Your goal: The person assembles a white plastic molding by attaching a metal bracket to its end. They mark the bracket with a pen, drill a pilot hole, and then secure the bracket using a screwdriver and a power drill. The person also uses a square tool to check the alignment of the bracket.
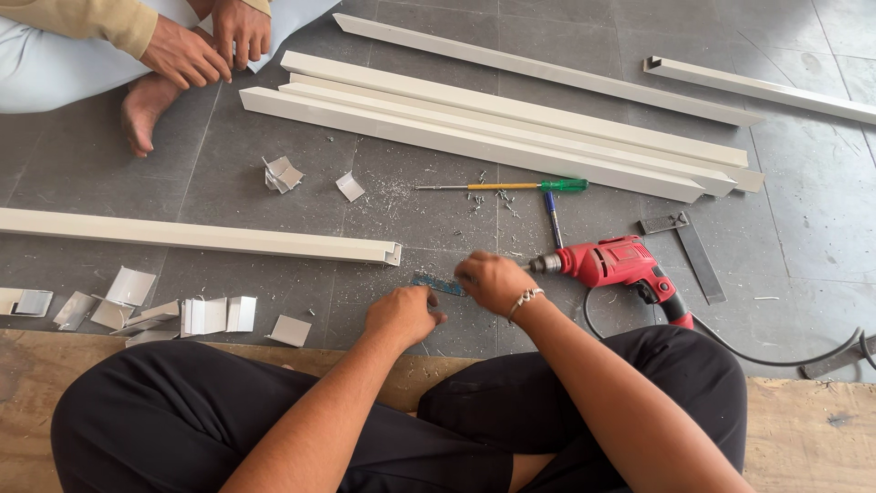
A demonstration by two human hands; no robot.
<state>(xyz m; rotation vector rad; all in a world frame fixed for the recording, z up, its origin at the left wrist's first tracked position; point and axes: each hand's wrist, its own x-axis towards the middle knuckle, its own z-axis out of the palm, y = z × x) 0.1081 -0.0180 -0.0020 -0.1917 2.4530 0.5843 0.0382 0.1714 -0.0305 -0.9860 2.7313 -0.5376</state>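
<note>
Step in hand, by the look of it: handling a small blue strip (438, 285) on the grey floor (803, 210), between drilling operations. Left hand (401, 315) closed into a loose fist, knuckles up, fingers (429, 319) curled together just below the near end of the strip; whether touching it, cannot tell. Right hand (495, 281) also curled, fingers together at the far end of the strip; actual grip hidden by the hand and some motion blur. Red electric drill (613, 263) lying on its side just to the right of the right-hand fingers, chuck pointing toward them, cord trailing away right. Green-handled screwdriver (511, 186) and a blue pen (553, 217) beyond the fingers, amid metal shavings. Long white channel (210, 236) ending just above and left of the left-hand fingers; further white channels well beyond. Cut metal offcuts (205, 315) well to the left. Another person's hands (205, 46) at far upper left, well apart. Next move, as a judgement: steady strip held flat under one hand, other hand free for the drill nearby.
</note>
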